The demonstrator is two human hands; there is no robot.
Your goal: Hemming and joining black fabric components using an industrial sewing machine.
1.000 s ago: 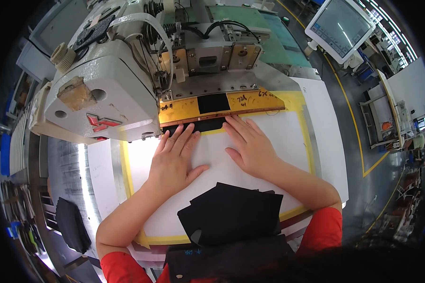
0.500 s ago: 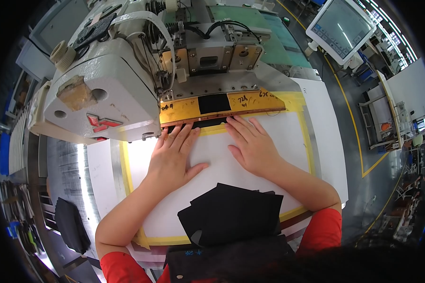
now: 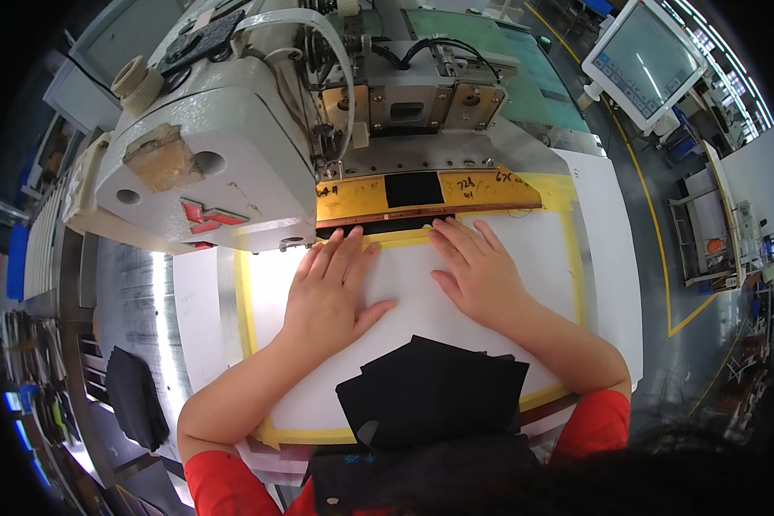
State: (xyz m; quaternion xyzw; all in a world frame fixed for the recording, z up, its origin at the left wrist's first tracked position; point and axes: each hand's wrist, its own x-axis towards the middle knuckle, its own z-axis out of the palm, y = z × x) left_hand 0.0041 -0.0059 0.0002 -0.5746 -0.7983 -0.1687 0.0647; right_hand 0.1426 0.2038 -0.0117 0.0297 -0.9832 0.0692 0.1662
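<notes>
My left hand [image 3: 322, 301] lies palm down with fingers spread, its fingertips at a narrow black strip [image 3: 396, 225] along the lower edge of a yellow marked plate [image 3: 490, 193] under the machine. My right hand [image 3: 482, 279] is likewise flat and open, fingertips at that strip's right part. Beneath both is a white board [image 3: 404, 301] bordered with yellow tape. A small black square [image 3: 413, 189] sits on the plate. Closer to me, a stack of black cut pieces [image 3: 430, 387] rests on the board.
The large white machine head [image 3: 206, 163] stands just beyond my left hand. A touch screen [image 3: 645, 60] is at the upper right, above a floor aisle with yellow lines. At the left, a folded black bundle [image 3: 133, 400] lies on a metal surface [image 3: 146, 318].
The whole view has shifted slightly, so the machine and board appear further right. Both hands stay spread at the strip, with little movement against it.
</notes>
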